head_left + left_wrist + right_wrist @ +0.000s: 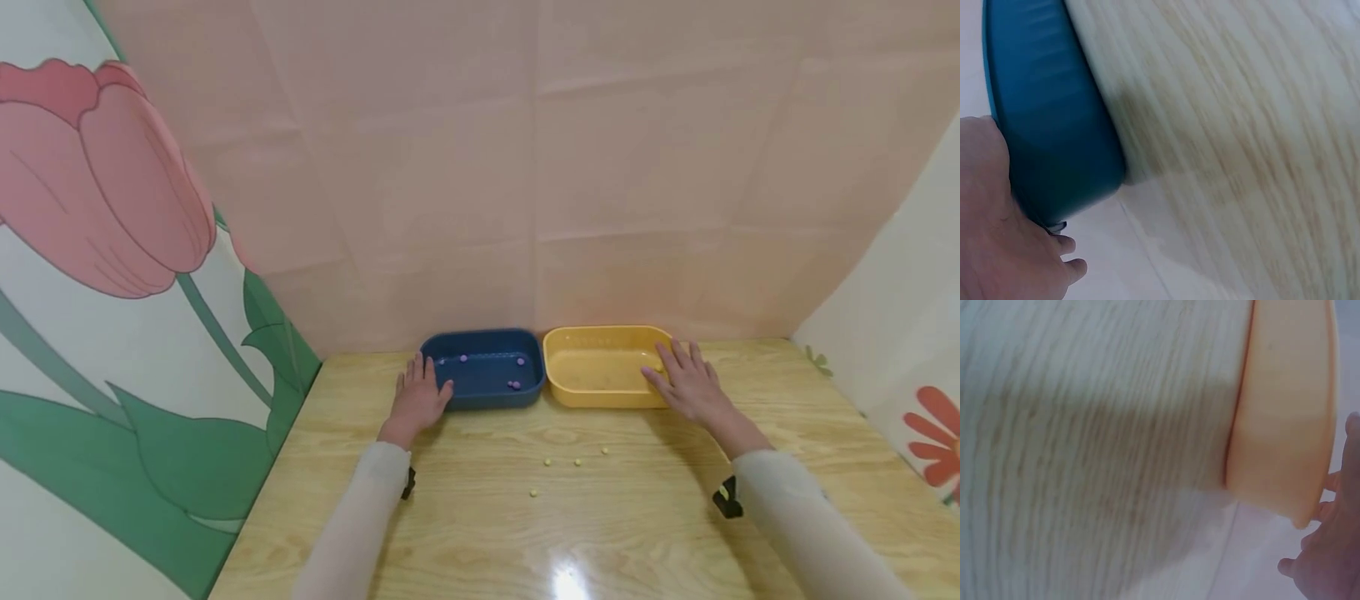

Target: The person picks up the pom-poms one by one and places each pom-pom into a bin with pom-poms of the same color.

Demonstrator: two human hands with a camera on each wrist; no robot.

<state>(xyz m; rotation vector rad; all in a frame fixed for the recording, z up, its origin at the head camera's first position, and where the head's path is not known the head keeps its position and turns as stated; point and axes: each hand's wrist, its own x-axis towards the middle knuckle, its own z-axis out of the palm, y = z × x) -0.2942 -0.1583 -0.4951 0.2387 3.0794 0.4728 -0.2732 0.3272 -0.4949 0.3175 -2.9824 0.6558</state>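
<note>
At the left end of a dark blue tray lies my left hand, fingers extended along the rim and thumb over the front edge. Inside the tray are several small purple balls. My right hand spreads its fingers over the right end of a yellow tray, with a small yellow ball in the tray beside the thumb and fingers. The left wrist view has the blue tray's outer wall next to the hand; the right wrist view has fingertips at the yellow tray's rim.
Several small yellow balls lie on the wooden table in front of the trays. The two trays stand side by side at the back, near a pink wall covering. Flower-patterned panels flank the table.
</note>
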